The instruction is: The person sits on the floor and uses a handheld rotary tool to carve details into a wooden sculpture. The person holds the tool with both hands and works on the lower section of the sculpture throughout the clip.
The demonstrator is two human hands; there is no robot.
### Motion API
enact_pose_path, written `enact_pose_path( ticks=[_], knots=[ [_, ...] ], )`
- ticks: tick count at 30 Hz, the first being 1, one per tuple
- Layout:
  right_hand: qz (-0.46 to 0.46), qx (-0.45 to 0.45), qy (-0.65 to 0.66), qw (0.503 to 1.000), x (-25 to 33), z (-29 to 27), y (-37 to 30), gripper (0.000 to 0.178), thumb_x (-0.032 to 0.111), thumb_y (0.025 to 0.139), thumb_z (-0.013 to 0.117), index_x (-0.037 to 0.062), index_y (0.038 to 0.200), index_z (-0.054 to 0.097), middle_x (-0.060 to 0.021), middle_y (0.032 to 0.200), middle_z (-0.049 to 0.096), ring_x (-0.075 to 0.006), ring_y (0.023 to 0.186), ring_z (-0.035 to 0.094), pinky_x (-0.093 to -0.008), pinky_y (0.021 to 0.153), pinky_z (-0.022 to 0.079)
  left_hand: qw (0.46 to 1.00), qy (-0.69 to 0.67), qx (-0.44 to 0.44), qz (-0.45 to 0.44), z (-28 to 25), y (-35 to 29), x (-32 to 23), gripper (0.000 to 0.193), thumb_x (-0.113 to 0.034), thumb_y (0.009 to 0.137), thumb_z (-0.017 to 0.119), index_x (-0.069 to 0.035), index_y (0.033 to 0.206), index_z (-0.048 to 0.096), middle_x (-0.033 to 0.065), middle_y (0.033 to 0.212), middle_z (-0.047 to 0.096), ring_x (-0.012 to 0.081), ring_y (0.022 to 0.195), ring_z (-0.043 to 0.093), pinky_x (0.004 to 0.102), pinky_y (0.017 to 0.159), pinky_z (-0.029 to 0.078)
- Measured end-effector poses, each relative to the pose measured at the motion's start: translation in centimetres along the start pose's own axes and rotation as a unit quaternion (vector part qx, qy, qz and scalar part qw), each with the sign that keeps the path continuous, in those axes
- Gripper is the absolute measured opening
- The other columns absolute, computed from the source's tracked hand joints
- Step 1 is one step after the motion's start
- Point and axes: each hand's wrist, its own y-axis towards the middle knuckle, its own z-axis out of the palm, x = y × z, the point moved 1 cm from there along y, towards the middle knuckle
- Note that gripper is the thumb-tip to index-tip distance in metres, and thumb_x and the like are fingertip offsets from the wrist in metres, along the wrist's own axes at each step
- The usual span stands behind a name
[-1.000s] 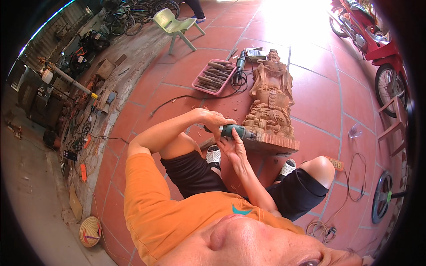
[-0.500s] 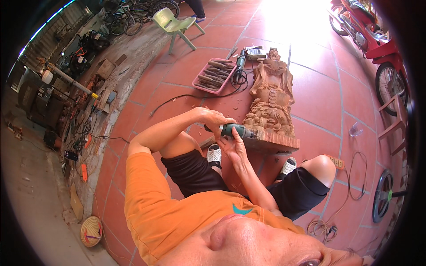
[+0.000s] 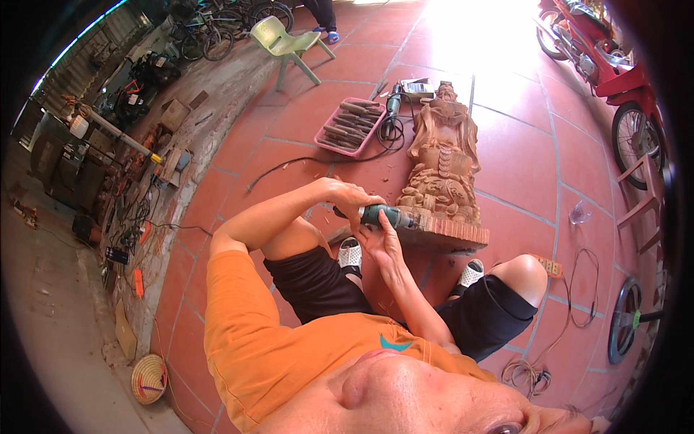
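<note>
Both of my hands are closed on a dark green power grinder (image 3: pixel 390 215), held low between my knees. My left hand (image 3: pixel 348 197) wraps its rear part from above, arm bent. My right hand (image 3: pixel 383 244) grips it from below, nearer the front. The tool's metal front end meets the left corner of the base of a carved wooden figure (image 3: pixel 442 163). Its exact contact point is too small to make out. This brown statue of a robed figure lies on the red tiles with its thick base towards me and its head away.
Left of the statue sit a pink basket (image 3: pixel 334 150) of carving tools and a second green grinder (image 3: pixel 393 101) with a cord. Farther off are a green chair (image 3: pixel 278 40) and another person's feet (image 3: pixel 329 36). A red motorbike (image 3: pixel 625 79) and an orange power strip (image 3: pixel 547 266) are at right.
The other person's feet at the far end have shifted a little. My hands, the grinder and the statue stay almost in the same place.
</note>
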Motion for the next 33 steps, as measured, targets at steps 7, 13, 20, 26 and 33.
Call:
enact_pose_path(
  ticks=[7, 13, 20, 26, 33],
  knots=[
    [0.000, 0.000, -0.001, 1.000, -0.2, 0.1, 0.1, 0.043, 0.024, 0.091, 0.069, 0.0109, 0.127, 0.049, -0.0147, 0.124, 0.057, -0.0366, 0.117, 0.056, -0.0563, 0.102, 0.045, 1.000, 0.005, -0.010, -0.010, 0.0, -0.4, -0.2, 0.108, -0.059, 0.061, 0.081, -0.016, 0.146, 0.031, 0.0246, 0.100, 0.068, 0.0423, 0.098, 0.065, 0.0509, 0.096, 0.043],
    [0.002, 0.003, -0.002, 1.000, -0.2, -0.1, 0.2, 0.044, 0.024, 0.090, 0.070, 0.0106, 0.127, 0.049, -0.0141, 0.124, 0.057, -0.0365, 0.117, 0.056, -0.0564, 0.102, 0.044, 1.000, 0.003, -0.014, 0.008, 0.3, 0.0, 0.4, 0.108, -0.060, 0.061, 0.082, -0.016, 0.145, 0.032, 0.0215, 0.098, 0.069, 0.0405, 0.094, 0.067, 0.0493, 0.090, 0.042],
    [0.004, 0.006, -0.002, 1.000, -0.2, -0.2, 0.1, 0.045, 0.025, 0.090, 0.070, 0.0090, 0.126, 0.049, -0.0145, 0.123, 0.058, -0.0365, 0.117, 0.057, -0.0560, 0.102, 0.044, 1.000, 0.007, -0.023, 0.012, 0.7, 0.2, 0.8, 0.106, -0.058, 0.061, 0.083, -0.016, 0.144, 0.033, 0.0207, 0.096, 0.069, 0.0400, 0.092, 0.067, 0.0499, 0.089, 0.041],
    [0.004, 0.009, -0.008, 1.000, -0.3, -0.2, 0.2, 0.044, 0.025, 0.090, 0.070, 0.0088, 0.126, 0.049, -0.0148, 0.124, 0.058, -0.0367, 0.117, 0.057, -0.0553, 0.103, 0.044, 1.000, 0.010, -0.015, 0.008, 0.7, 0.2, 0.8, 0.108, -0.058, 0.061, 0.083, -0.016, 0.145, 0.031, 0.0209, 0.095, 0.069, 0.0404, 0.093, 0.067, 0.0520, 0.090, 0.039],
    [0.006, 0.010, 0.001, 1.000, -0.3, -0.2, 0.1, 0.044, 0.024, 0.090, 0.070, 0.0085, 0.126, 0.049, -0.0151, 0.124, 0.057, -0.0375, 0.119, 0.056, -0.0560, 0.103, 0.044, 1.000, 0.002, -0.012, 0.011, 0.7, 0.2, 1.0, 0.109, -0.059, 0.060, 0.082, -0.015, 0.146, 0.031, 0.0214, 0.097, 0.069, 0.0415, 0.095, 0.066, 0.0550, 0.094, 0.035]
  ],
)
